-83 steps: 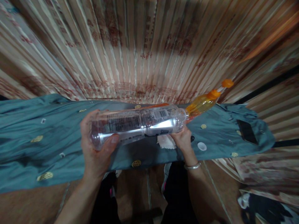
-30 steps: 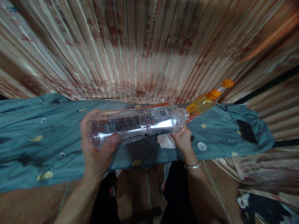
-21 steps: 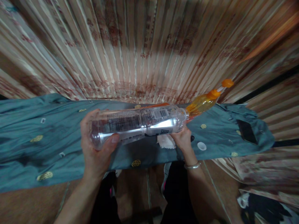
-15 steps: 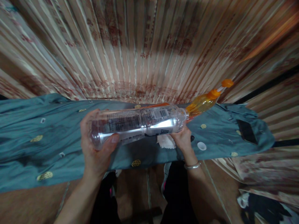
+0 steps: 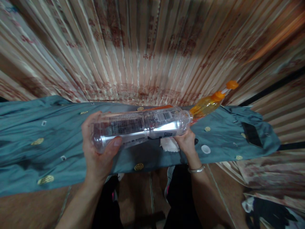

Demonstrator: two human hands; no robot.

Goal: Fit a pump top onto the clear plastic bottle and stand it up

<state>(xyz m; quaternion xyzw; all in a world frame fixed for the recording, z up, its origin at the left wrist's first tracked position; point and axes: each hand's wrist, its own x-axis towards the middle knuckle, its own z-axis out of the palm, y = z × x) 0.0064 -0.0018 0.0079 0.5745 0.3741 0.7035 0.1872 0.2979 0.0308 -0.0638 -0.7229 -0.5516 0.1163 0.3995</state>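
One half-curled left hand (image 5: 97, 143) grips the clear bottle (image 5: 140, 127).

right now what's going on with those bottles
A person's left hand grips the base end of a clear bottle held on its side. The right hand is at its neck end, its fingers mostly hidden, so its grip is unclear. A yellow bottle with an orange top angles away beyond the clear bottle's mouth. A whitish disc and a dark flat slab lie on the green cloth.
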